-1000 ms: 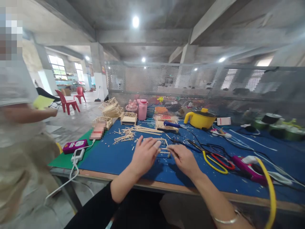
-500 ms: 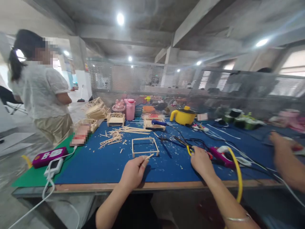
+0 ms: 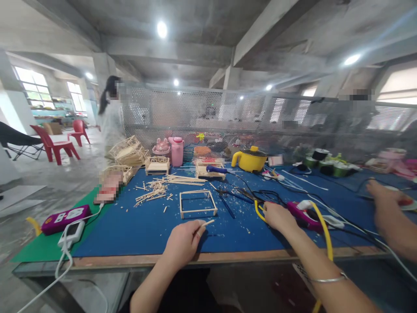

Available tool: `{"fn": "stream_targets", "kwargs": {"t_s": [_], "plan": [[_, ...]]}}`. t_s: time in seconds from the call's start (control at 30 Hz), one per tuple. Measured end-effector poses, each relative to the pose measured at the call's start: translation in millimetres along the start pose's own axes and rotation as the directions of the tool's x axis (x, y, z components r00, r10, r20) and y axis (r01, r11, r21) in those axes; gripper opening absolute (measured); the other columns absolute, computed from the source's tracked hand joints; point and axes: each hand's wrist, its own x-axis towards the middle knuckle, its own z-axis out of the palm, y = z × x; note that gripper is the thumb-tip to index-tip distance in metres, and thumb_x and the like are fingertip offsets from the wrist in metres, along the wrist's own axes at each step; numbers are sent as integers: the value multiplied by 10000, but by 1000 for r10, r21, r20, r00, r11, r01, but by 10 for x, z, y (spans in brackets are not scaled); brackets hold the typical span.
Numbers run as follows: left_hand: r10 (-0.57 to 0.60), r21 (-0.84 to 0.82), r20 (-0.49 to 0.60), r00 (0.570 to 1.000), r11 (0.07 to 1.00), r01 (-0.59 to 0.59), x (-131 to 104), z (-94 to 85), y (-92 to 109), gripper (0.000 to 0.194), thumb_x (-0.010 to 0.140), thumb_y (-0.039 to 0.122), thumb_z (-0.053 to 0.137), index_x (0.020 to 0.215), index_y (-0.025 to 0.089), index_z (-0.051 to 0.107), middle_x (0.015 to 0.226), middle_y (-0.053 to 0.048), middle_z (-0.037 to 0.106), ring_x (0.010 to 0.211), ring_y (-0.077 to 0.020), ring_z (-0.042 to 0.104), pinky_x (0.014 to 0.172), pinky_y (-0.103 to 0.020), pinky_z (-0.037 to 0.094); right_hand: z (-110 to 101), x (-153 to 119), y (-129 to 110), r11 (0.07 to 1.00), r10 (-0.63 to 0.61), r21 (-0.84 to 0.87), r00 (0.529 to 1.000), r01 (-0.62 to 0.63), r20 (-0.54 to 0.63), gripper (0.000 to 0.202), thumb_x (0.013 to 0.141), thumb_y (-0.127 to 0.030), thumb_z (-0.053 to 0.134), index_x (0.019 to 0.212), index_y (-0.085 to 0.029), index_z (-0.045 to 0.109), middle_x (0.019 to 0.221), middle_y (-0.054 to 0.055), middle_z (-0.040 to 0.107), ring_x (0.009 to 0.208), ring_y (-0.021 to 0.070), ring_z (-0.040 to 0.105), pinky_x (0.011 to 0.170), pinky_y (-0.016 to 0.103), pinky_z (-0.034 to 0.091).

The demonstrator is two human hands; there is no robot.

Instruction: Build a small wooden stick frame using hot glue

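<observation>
My left hand [image 3: 183, 242] is closed, pinching a short thin wooden stick [image 3: 208, 223] above the blue mat near the front edge. Just beyond it stands a small box-shaped frame of wooden sticks [image 3: 198, 213]. My right hand [image 3: 278, 216] is closed at the yellow-handled pliers [image 3: 259, 211], its fingertips partly hidden at the handle. The dark jaws of that tool point away to the left. Another dark tool with long blue handles [image 3: 227, 205] lies between it and the frame. Behind them, a blue glue gun [image 3: 216, 169] rests on a small wooden stick piece [image 3: 210, 174].
Loose sticks and offcuts [image 3: 154, 191] lie left of centre. Finished-looking wooden pieces [image 3: 157, 165], a pink bottle [image 3: 176, 152] and a yellow pot [image 3: 252, 160] stand behind. Cables cross by a purple power strip [image 3: 302, 216]. Another person's arm [image 3: 391, 213] reaches in at right.
My left hand has drawn slightly back from the frame with its stick. My right hand has shifted slightly right, showing more yellow handle. The person at left has walked farther away behind the mesh panel.
</observation>
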Motion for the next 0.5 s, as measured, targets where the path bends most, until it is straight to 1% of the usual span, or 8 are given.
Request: {"fn": "stream_targets", "kwargs": {"t_s": [0.07,0.17,0.3,0.37,0.4,0.43,0.47,0.5], "plan": [[3,-3,-2,1000,1000,-3,2,3,-1,308,929,318,380,954,250,680,870,-49,727,827,-194,667,714,-251,471,-8,2,-71,999,32,13,999,-32,10,162,727,-124,520,780,-128,674,800,201,699,756,301,676,641,362,451],[1,-21,-19,1000,1000,-2,3,1,4,295,928,314,388,936,248,675,867,-44,723,806,-186,663,697,-239,461,-87,6,-133,997,28,76,999,-29,16,120,722,-153,526,760,-147,640,719,164,684,671,265,661,580,324,432],[-1,-73,-42,999,997,-2,-13,-12,20,290,936,314,381,872,234,652,817,-25,699,749,-166,636,665,-225,433,-316,-80,-144,967,-96,238,995,92,6,154,793,-226,446,714,-190,572,686,86,651,651,206,611,568,280,418],[-10,-134,-74,997,991,0,-20,-15,34,309,943,329,370,809,212,623,744,-14,661,690,-146,598,633,-216,415,-440,-194,-161,908,-172,390,985,150,20,189,827,-283,417,722,-206,554,680,38,617,634,175,574,566,263,423],[-22,-178,-103,994,984,4,-17,-11,45,325,947,343,363,784,203,606,707,-9,634,661,-138,573,615,-213,408,-490,-267,-183,846,-210,508,977,160,41,202,841,-322,410,748,-212,553,659,15,584,596,158,544,547,256,420],[-41,-229,-140,989,973,8,-9,-4,59,338,949,360,359,773,196,595,681,-5,611,641,-133,553,604,-213,407,-529,-348,-218,697,-247,707,965,119,82,214,848,-367,427,774,-211,553,627,-1,538,548,146,499,519,257,408],[-62,-284,-184,981,959,8,6,7,78,345,949,376,358,776,192,592,681,-7,601,639,-132,544,607,-217,415,-552,-433,-267,488,-295,872,948,42,119,221,830,-409,482,773,-205,546,620,-9,505,524,134,465,510,261,400],[-84,-337,-228,970,941,2,28,21,103,345,947,390,362,794,189,598,721,-17,613,670,-137,556,638,-227,435,-560,-519,-331,273,-338,962,933,-25,120,231,804,-428,554,785,-197,554,658,-5,502,541,125,457,532,269,409]]}}
